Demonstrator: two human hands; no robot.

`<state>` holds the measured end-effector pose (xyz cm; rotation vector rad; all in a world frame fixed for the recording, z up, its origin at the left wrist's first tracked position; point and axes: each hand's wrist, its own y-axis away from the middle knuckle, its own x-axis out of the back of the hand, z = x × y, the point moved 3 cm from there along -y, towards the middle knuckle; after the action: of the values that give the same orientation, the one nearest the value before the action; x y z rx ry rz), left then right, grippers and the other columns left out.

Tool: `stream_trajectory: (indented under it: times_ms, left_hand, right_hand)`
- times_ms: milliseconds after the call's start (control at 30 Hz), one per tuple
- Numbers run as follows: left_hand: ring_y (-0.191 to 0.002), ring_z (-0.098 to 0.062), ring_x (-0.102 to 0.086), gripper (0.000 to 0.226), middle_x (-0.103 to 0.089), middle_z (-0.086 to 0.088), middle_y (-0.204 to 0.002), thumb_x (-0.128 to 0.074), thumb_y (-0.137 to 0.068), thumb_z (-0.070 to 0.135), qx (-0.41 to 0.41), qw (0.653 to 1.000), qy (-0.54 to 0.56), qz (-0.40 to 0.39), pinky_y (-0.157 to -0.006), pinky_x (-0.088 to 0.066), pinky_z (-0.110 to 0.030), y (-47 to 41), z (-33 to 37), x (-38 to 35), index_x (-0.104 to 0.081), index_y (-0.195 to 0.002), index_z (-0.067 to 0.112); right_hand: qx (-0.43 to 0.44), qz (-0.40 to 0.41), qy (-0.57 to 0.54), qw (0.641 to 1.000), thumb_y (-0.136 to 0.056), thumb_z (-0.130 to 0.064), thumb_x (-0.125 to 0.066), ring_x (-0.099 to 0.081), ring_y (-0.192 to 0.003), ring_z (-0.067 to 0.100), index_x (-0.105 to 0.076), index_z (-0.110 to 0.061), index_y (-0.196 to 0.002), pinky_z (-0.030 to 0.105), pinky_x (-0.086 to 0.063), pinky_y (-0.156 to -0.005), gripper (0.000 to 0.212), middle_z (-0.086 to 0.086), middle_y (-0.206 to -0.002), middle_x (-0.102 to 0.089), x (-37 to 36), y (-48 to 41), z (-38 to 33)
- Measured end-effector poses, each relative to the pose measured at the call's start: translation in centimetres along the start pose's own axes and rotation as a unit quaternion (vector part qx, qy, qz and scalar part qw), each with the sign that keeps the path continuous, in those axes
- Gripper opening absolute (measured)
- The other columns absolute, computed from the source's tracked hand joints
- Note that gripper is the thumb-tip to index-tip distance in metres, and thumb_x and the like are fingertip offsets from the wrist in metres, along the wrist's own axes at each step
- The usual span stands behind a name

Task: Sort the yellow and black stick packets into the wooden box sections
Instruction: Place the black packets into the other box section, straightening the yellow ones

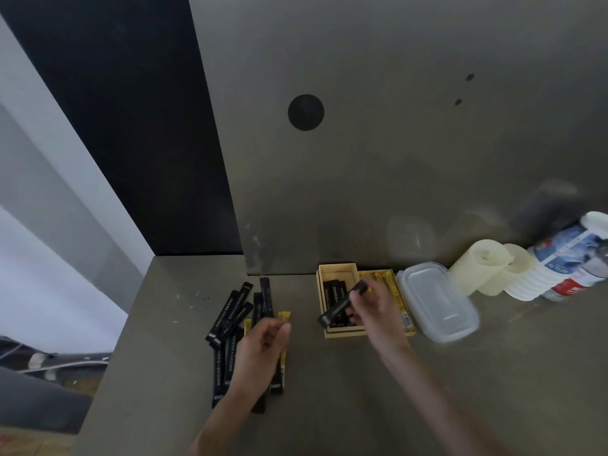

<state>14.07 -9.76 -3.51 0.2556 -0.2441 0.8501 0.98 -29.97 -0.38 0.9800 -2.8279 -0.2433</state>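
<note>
On my feed a grey table [460,373] meets a grey wall [394,159] bearing a round black spot [306,112]. At right sits a clear lidded tub [437,301]. Just beyond it, two pale candles [477,268] and a labelled bottle [566,258] line up by the wall. Cables [49,363] show far left, off the table.

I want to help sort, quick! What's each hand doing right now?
Left hand: curled over the loose packets; holding one cannot be told.
Right hand: pinching a black stick packet above the wooden box.
</note>
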Motion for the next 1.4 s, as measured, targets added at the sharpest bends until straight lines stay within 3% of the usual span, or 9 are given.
stream_trajectory:
  times_ms: [67,167,300,500,633,867,1133,1233,1400]
  left_hand:
    - [-0.077,-0.004,-0.068,0.009,-0.072,0.002,-0.084,-0.060,-0.096,0.030,0.015,1.000,0.003,0.014,-0.074,-0.058,-0.027,0.0,-0.7,0.7,-0.068,-0.097,0.025]
    - [-0.077,-0.004,-0.068,0.009,-0.072,0.005,-0.084,-0.061,-0.097,0.029,0.022,0.999,-0.005,0.029,-0.074,-0.058,-0.028,0.0,-1.4,1.3,-0.068,-0.097,0.024]
    - [-0.076,-0.004,-0.068,0.010,-0.071,0.016,-0.086,-0.060,-0.097,0.029,0.022,0.999,-0.003,0.036,-0.071,-0.056,-0.025,-0.1,-1.8,1.4,-0.069,-0.097,0.023]
    - [-0.074,-0.004,-0.068,0.013,-0.072,0.012,-0.081,-0.059,-0.098,0.032,0.037,0.997,0.002,0.064,-0.073,-0.057,-0.028,-0.1,-2.9,2.3,-0.069,-0.094,0.025]
    - [-0.075,-0.001,-0.068,0.012,-0.072,0.005,-0.079,-0.059,-0.098,0.027,0.026,0.994,-0.044,0.099,-0.066,-0.056,-0.016,0.1,-2.7,3.2,-0.065,-0.089,0.031]
    - [-0.081,-0.001,-0.065,0.016,-0.066,0.015,-0.089,-0.058,-0.095,0.044,-0.004,0.980,-0.182,0.077,-0.073,-0.058,-0.025,-2.3,-3.7,3.0,-0.064,-0.097,0.029]
    - [-0.095,-0.016,-0.066,0.043,-0.063,0.004,-0.104,-0.048,-0.094,0.060,0.029,0.913,-0.405,0.038,-0.088,-0.053,-0.037,-6.5,-2.5,1.1,-0.060,-0.106,0.021]
    - [-0.091,-0.018,-0.067,0.040,-0.066,0.001,-0.101,-0.053,-0.093,0.056,0.051,0.901,-0.430,0.026,-0.084,-0.056,-0.039,-7.1,-2.2,0.9,-0.060,-0.102,0.018]
    - [-0.082,-0.016,-0.066,0.032,-0.066,0.002,-0.095,-0.058,-0.092,0.050,0.056,0.910,-0.410,0.022,-0.076,-0.058,-0.037,-7.3,-2.5,1.1,-0.060,-0.097,0.018]
  right_hand:
    - [0.063,0.051,0.108,0.991,-0.097,-0.025,-0.063,-0.071,-0.090,0.009,-0.044,-0.018,-0.134,0.027,-0.056,-0.081,0.042,-0.006,-0.097,-0.071,1.4,-2.0,-0.8]
    - [0.122,0.051,0.287,0.949,-0.101,-0.020,-0.056,-0.067,-0.096,0.012,-0.043,-0.013,-0.134,0.025,-0.050,-0.082,0.036,-0.021,-0.095,-0.063,2.0,-4.4,-1.1]
    - [0.135,-0.043,0.471,0.871,-0.102,-0.025,-0.053,-0.065,-0.096,0.014,-0.039,-0.025,-0.132,0.025,-0.050,-0.072,0.033,-0.002,-0.106,-0.067,0.9,-6.0,0.6]
    - [0.152,-0.061,0.551,0.818,-0.101,-0.029,-0.056,-0.055,-0.122,0.018,-0.042,-0.025,-0.143,0.035,-0.050,-0.099,0.045,0.002,-0.132,-0.058,0.0,-6.1,1.5]
    - [0.191,-0.057,0.618,0.760,-0.099,-0.034,-0.057,-0.051,-0.120,0.016,-0.054,-0.025,-0.133,0.029,-0.052,-0.096,0.036,0.001,-0.135,-0.044,-0.4,-5.6,2.1]
    - [0.190,-0.052,0.604,0.772,-0.100,-0.030,-0.057,-0.052,-0.115,0.014,-0.060,-0.021,-0.128,0.027,-0.057,-0.086,0.030,-0.002,-0.131,-0.044,-0.2,-5.5,2.8]
    - [0.188,0.005,0.602,0.776,-0.085,-0.016,-0.072,-0.050,-0.119,0.018,-0.064,-0.023,-0.118,0.035,-0.051,-0.100,0.035,-0.001,-0.128,-0.051,-0.4,-2.5,3.5]
    - [0.211,0.030,0.572,0.792,-0.082,-0.012,-0.073,-0.053,-0.115,0.019,-0.066,-0.022,-0.106,0.037,-0.052,-0.096,0.027,-0.002,-0.122,-0.053,0.1,-1.1,4.8]
    - [0.236,0.038,0.521,0.819,-0.091,-0.013,-0.065,-0.051,-0.114,0.014,-0.065,-0.023,-0.104,0.035,-0.048,-0.098,0.017,-0.005,-0.119,-0.054,0.8,-0.2,5.4]
